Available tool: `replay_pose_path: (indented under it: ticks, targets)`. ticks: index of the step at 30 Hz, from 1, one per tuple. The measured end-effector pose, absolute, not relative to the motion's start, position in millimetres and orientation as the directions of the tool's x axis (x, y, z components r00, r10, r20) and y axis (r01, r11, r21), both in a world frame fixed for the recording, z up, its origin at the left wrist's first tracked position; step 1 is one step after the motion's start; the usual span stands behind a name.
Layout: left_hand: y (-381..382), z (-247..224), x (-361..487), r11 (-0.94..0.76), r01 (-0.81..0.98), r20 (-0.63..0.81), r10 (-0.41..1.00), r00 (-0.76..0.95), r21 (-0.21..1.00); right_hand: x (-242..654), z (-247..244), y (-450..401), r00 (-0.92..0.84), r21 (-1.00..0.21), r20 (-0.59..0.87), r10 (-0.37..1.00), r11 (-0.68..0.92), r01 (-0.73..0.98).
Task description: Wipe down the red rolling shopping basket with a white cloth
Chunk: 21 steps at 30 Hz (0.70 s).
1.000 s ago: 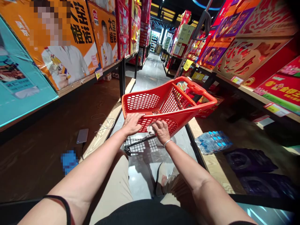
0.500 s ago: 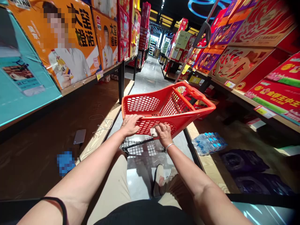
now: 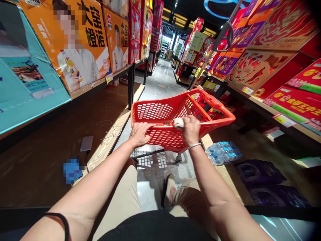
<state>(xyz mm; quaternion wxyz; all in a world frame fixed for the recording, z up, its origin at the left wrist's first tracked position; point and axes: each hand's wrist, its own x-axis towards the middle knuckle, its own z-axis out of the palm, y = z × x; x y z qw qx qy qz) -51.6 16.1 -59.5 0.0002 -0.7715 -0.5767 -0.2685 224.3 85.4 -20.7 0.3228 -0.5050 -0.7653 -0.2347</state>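
A red plastic shopping cart [image 3: 160, 134] with perforated sides stands crosswise in front of me. My left hand [image 3: 140, 133] is closed over its near rim at the left, thumb on my side and fingertips on the inner side. Further right, my right hand [image 3: 191, 130] holds a crumpled white cloth [image 3: 179, 123] at the top of the same rim. Part of the cloth is covered by the fingers, and whether it is fabric or paper I cannot tell.
Shelves of boxed goods line both sides, with orange drink cartons [image 3: 77, 43] at left and red gift boxes [image 3: 296, 103] at right. Low down lie a pack of water bottles [image 3: 223, 153], a white power bank-like block [image 3: 86, 143] and a thin cable [image 3: 110, 131]. A tiled aisle [image 3: 164, 72] runs ahead.
My right hand has moved up and right with the white cloth, from the cart's outer side to its top rim. My left hand keeps its place on the rim.
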Motion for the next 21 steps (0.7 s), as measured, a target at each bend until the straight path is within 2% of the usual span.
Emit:
replay_pose_path:
  ticks: [3,7,9,12,16,18,21]
  targets:
    - [14.3,-59.5,-51.3,-0.319,0.907,0.413,0.891,0.188,0.276,169.8,-30.4,63.8,-0.48,0.106,0.625,0.616,0.543,0.833]
    - [14.5,-59.5,-59.8,-0.307,0.909,0.411,0.895,0.173,0.284,155.0,-22.7,53.5,-0.585,0.137,0.545,0.601,0.624,0.769]
    - [13.9,-59.1,-66.5,-0.309,0.9,0.42,0.893,0.163,0.306,181.2,-12.0,55.8,-0.571,0.17,0.546,0.613,0.586,0.792]
    - [11.6,-56.4,-73.0,-0.298,0.894,0.42,0.896,0.141,0.335,239.6,4.9,62.1,-0.457,0.2,0.626,0.632,0.435,0.878]
    - [11.7,-46.5,-59.1,-0.27,0.904,0.465,0.881,0.094,0.33,288.4,13.3,66.0,-0.245,0.113,0.759,0.603,0.249,0.962]
    - [14.2,-40.5,-40.5,-0.33,0.892,0.504,0.852,0.141,0.309,285.7,5.6,64.2,-0.214,0.08,0.778,0.591,0.244,0.966]
    - [18.2,-35.4,-10.2,-0.445,0.843,0.438,0.85,0.292,0.302,259.2,-18.5,58.7,-0.278,0.085,0.778,0.563,0.344,0.935]
